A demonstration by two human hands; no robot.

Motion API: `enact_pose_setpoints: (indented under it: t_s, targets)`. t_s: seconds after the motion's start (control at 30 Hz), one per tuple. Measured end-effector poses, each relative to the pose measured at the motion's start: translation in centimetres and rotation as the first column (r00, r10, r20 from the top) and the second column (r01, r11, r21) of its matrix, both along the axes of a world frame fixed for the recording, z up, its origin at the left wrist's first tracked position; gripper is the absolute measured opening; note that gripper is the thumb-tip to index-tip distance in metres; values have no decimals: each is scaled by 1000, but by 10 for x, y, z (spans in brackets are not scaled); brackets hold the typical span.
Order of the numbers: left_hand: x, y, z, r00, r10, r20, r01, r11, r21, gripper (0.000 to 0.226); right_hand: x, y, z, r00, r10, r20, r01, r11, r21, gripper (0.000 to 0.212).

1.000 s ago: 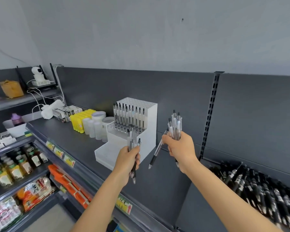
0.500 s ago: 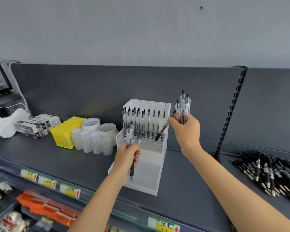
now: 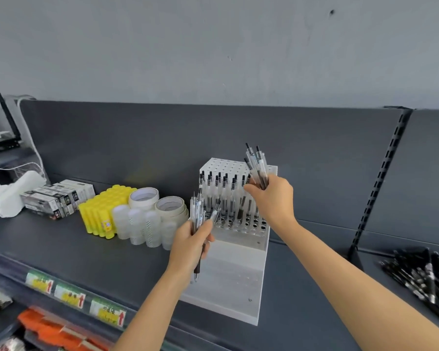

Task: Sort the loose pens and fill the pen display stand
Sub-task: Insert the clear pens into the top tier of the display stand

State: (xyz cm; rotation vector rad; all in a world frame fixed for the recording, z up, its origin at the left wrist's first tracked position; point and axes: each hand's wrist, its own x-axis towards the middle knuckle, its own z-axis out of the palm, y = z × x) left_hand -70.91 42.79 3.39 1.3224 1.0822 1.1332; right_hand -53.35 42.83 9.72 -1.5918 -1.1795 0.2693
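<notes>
Centre shelf, and the white tiered plastic pen display stand sits on the dark grey metal shelf, its back up against the rear panel. A row of clear-barrelled pens with black caps stands upright in the holes of its middle tier. The left hand is at the stand's 9 o'clock edge, fingers curled tight round a small upright bunch of clear pens, one dark tip poking out below the fist. The right hand is up at 1 o'clock from it, over the standing row, fist wrapped round a second fan of clear pens that points up and back. Out at 3 o'clock of the stand lies the heap of loose black pens. At 9 o'clock sit the yellow glue sticks and white tape rolls.
</notes>
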Motion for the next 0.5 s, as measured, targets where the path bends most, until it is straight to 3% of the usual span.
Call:
enact_pose_setpoints:
  t_s: [0.17,0.3,0.5]
  targets:
    - [-2,10,-1,999,-42,5,42,999,19,26,-6,9,-7,997,-2,75,11,994,-112,33]
    - [-1,18,3,995,-88,38,87,996,37,20,-10,9,-11,994,-68,90,78,991,-109,36]
    - [-6,28,5,969,-246,17,245,968,58,16,-18,6,-12,991,-134,-14,132,986,-98,22]
